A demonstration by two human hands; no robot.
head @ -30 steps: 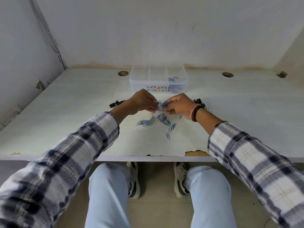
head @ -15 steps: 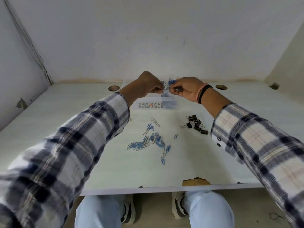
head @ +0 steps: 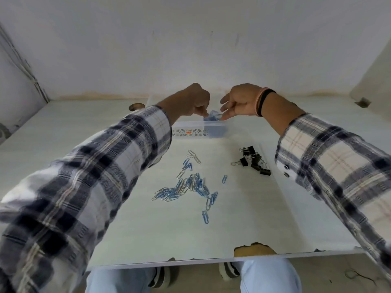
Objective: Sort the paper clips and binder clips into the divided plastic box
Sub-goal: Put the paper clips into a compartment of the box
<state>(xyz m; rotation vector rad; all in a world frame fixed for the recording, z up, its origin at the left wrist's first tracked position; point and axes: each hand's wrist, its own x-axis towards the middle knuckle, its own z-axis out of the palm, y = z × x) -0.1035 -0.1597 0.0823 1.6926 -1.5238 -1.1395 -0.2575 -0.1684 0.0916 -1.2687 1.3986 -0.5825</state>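
The clear divided plastic box (head: 190, 124) stands at the back of the table. Both hands are over its right compartment, which holds blue paper clips. My left hand (head: 191, 101) has curled fingers, and their tips pinch the left edge of a small bunch of blue paper clips (head: 213, 115) just above the rim. My right hand (head: 239, 102) is on the other side of the bunch, fingers straightened and spread. A loose pile of blue and silver paper clips (head: 186, 186) lies mid-table. Black binder clips (head: 255, 161) lie in a heap to its right.
The white table (head: 243, 218) has a chipped front edge (head: 254, 249) and a round cable hole (head: 136, 106) at the back left. Walls close in behind and on both sides. My knees and shoes show below the table edge.
Both hands lifted a bunch of paper clips from the pile and carried it back over the box. My right hand has since spread its fingers off the bunch.
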